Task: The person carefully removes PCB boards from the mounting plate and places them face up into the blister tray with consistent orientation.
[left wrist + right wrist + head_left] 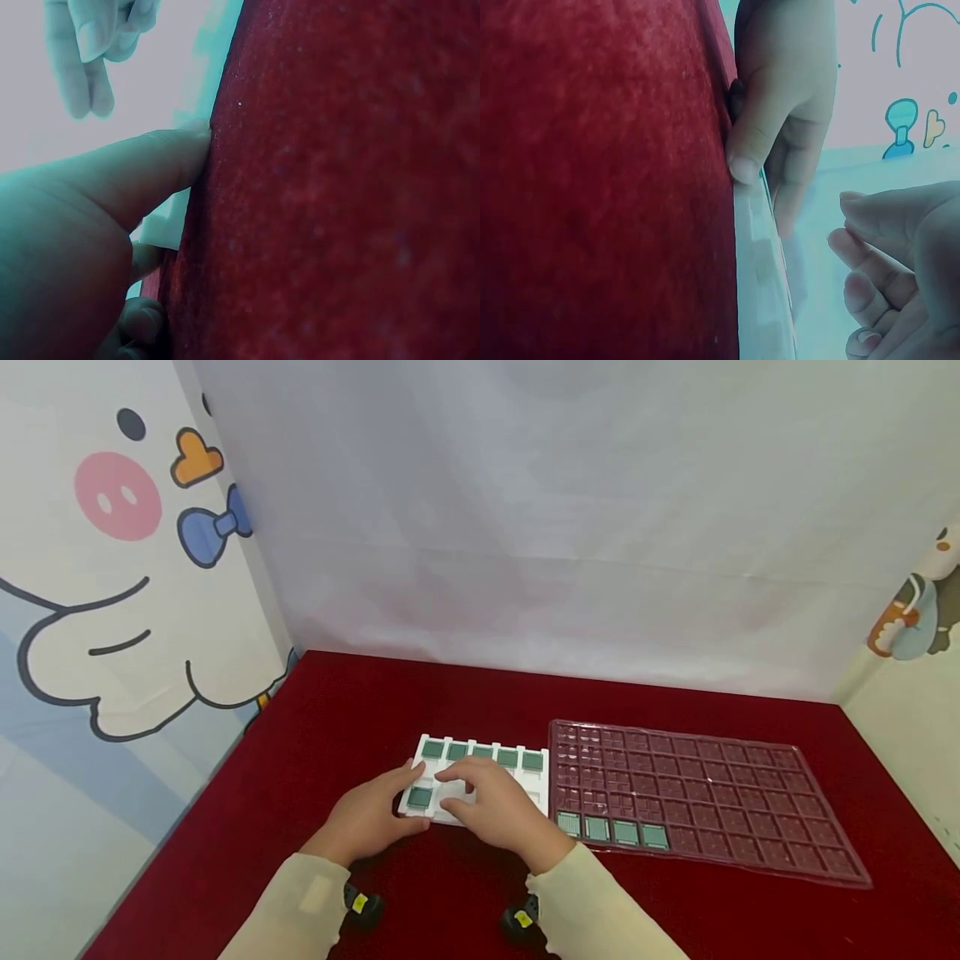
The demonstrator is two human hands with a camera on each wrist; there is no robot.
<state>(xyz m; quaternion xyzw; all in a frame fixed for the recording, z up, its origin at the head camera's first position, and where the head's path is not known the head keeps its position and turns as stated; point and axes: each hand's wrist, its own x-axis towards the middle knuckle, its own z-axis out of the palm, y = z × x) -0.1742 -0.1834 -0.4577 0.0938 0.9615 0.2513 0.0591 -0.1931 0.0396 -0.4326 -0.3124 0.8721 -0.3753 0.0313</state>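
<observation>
A white compartment tray (542,789) lies on the red cloth, with several green square chips (507,758) along its back row and one green chip (419,797) in its front left compartment. My left hand (372,811) grips the tray's left end, its thumb (169,154) against the front side. Over the middle of the tray hovers my right hand (491,802), thumb and index finger bent with a gap between them. Nothing is visible between those fingers in the right wrist view. That hand hides part of the tray's front row.
Right of the white tray lies a clear plastic tray (720,793) of many pockets, with several green chips (626,833) in its front row. Red cloth (420,693) covers the table. A white curtain (525,527) hangs behind, and a cartoon-printed panel (112,610) stands at left.
</observation>
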